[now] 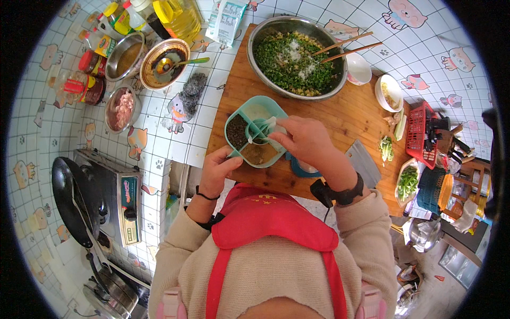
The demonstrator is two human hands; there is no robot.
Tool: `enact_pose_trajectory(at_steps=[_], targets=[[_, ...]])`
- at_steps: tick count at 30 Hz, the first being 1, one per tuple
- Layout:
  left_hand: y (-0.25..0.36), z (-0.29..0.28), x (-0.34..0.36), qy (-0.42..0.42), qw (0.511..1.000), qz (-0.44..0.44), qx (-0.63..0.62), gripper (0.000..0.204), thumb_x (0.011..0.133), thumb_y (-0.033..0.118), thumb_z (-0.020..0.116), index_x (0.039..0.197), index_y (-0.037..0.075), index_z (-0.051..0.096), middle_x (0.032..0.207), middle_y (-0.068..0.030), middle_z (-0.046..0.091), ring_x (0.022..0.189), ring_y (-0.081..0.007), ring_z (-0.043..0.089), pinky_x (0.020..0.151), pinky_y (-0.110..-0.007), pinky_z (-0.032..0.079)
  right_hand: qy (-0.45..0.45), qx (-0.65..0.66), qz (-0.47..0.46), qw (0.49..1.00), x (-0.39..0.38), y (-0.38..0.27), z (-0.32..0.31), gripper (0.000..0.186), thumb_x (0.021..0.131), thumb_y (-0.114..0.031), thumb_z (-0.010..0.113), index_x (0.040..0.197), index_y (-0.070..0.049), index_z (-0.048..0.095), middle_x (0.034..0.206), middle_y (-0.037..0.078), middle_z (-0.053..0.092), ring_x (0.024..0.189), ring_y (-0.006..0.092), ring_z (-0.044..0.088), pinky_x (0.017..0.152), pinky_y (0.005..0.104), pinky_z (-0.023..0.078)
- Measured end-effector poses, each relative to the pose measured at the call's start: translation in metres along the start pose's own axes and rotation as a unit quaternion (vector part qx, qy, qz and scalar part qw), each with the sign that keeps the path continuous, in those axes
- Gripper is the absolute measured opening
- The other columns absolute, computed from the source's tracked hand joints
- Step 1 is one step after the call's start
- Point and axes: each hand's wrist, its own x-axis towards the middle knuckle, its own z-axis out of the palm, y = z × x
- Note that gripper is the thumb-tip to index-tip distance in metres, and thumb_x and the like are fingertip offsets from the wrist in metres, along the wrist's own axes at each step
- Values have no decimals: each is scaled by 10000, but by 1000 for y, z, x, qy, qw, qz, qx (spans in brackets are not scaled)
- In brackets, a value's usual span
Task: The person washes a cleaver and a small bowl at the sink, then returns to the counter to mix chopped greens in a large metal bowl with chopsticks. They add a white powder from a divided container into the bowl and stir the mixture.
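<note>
A teal seasoning box [277,155] with compartments rests on the wooden board, holding dark peppercorns [237,129], a white seasoning [257,111] and a brown powder [256,154]. My left hand [214,171] is closed on the box's near-left edge, by a small teal tab. Above the box's right side, my right hand [305,139] pinches a pale teal-and-white piece [261,129], its exact kind unclear. Beyond the box stands a large steel bowl [254,72] of chopped greens and yellowish bits, topped with white seasoning; chopsticks [348,51] lean on its right rim.
The wooden board [319,114] carries white bowls [389,93], chopped greens [387,149] and a grey cleaver-like blade [364,162]. Left are a meat bowl [123,109], a sauce bowl [165,64] with a spoon, bottles [177,18] and a gas stove [114,186] with a black pan [71,199]. A red basket [421,133] stands right.
</note>
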Motion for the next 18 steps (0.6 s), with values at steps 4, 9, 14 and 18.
enact_pose_trajectory(at_steps=[4,9,14,18], targets=[[-2,-6,5,20,999,-13,-27,96,777,153,588,747,62,588,603,62,480,498,-18,378,444,-177,266,71,15,-4,997,-4,20,-5,166,803,-198,597,858,-43,619,721,80,595,630,261,582,537,346,441],[-9,-19,26,66,996,11,-64,123,782,164,581,718,61,557,544,43,462,447,-38,380,421,-187,268,182,244,241,921,11,96,-37,239,820,-173,577,1018,-40,575,742,76,614,636,194,579,566,309,453],[-15,-34,57,71,990,38,-113,129,783,170,589,729,63,542,576,5,497,445,-52,400,410,-194,283,266,371,284,843,32,168,-70,400,814,-111,585,1178,-12,452,984,59,557,766,130,534,600,250,421],[-16,-40,77,68,987,40,-142,124,783,174,595,774,61,544,623,-1,513,456,-51,408,415,-193,295,261,477,321,776,54,187,-76,634,760,-149,643,1285,18,329,1165,92,496,854,135,539,626,227,412]])
